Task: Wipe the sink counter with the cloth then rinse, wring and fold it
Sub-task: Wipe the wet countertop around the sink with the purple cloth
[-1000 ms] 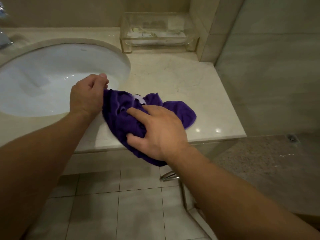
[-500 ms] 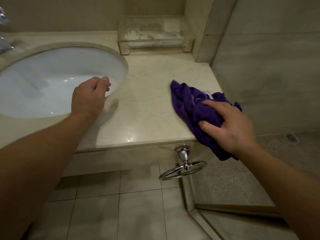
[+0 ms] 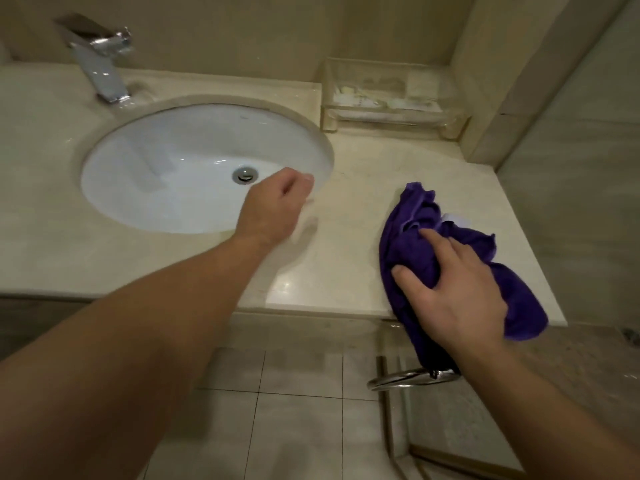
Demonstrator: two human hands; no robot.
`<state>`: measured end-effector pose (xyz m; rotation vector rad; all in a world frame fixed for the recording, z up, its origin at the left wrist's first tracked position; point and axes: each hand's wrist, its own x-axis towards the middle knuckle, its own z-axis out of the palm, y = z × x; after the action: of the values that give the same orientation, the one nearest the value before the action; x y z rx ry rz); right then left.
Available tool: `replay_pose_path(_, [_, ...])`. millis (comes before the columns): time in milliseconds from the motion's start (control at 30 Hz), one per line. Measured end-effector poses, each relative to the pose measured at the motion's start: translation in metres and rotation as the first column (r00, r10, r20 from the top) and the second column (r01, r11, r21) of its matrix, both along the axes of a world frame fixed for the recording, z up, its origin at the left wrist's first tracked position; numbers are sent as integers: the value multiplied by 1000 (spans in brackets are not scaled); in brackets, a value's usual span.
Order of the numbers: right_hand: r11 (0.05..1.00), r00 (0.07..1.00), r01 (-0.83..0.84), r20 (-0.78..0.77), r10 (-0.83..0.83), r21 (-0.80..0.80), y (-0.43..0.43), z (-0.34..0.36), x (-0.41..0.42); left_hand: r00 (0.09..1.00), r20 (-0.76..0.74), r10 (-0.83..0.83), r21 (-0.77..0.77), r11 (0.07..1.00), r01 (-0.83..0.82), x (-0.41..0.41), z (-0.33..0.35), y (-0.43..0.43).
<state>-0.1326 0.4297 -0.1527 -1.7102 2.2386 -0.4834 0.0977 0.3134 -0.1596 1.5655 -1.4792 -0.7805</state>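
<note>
Open counter (image 3: pixel 346 220) between sink (image 3: pixel 156 174) and cloth (image 3: pixel 408 247)

Plain beige walls (image 3: pixel 242 36) close the room at the back, under dim, warm light. The pale marble surface (image 3: pixel 363 188) shines with small glints near its front edge. A chrome faucet (image 3: pixel 100 60) stands at the rear left and a clear tray (image 3: pixel 391 95) in the back corner. Below lie large grey floor tiles (image 3: pixel 294 427), a chrome towel ring (image 3: pixel 398 379), and a glass panel (image 3: pixel 571 168) at the right.
</note>
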Motion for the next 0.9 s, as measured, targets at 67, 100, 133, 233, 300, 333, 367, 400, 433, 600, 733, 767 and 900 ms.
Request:
replay_pose_path(67, [998, 999, -43, -13, 44, 34, -5, 4, 19, 995, 78, -61, -25, 998, 64, -2, 2, 6])
replay_pose_path(100, [997, 998, -60, -16, 61, 42, -7, 6, 27, 992, 99, -78, -44, 996, 82, -1, 5, 10])
replay_pose_path(133, [996, 997, -76, -13, 77, 45, -8, 7, 35, 990, 109, -87, -63, 994, 95, 2, 7, 14])
replay_pose_path(233, [989, 990, -143, -7, 144, 48, -11, 7, 57, 991, 114, -75, -111, 990, 88, 24, 15, 30])
replay_pose_path(300, [980, 982, -190, -6, 191, 54, -12, 8, 75, 987, 149, -53, -123, 990, 72, 48, 18, 45])
replay_pose_path(333, [974, 976, -219, -7, 219, 57, -12, 9, 85, 982, 185, -39, -122, 991, 62, 62, 20, 54])
replay_pose_path(367, [966, 968, -249, -6, 250, 63, -10, 10, 95, 974, 227, -23, -111, 993, 49, 77, 23, 63])
replay_pose_path(400, [958, 960, -279, -1, 280, 67, -10, 11, 106, 961, 276, -9, -90, 995, 35, 93, 27, 71])
replay_pose_path(433, [951, 953, -303, 6, 304, 67, -9, 12, 116, 942, 335, -4, -62, 998, 27, 109, 31, 78])
replay_pose_path(600, [925, 926, -376, 9, 376, 52, -9, 9, 165, 835, 551, -1, 42, 999, -26, 172, 47, 99])
replay_pose_path(733, [907, 908, -419, 1, 420, 48, -9, 8, 211, 706, 708, 11, 63, 995, -79, 209, 53, 108])
replay_pose_path(767, [900, 901, -432, -5, 433, 50, -9, 8, 224, 652, 758, 19, 49, 995, -87, 221, 53, 110])
replay_pose_path(900, [900, 902, -430, -5, 431, 64, -9, 9, 272, 603, 798, 30, 64, 989, -133, 275, 52, 109])
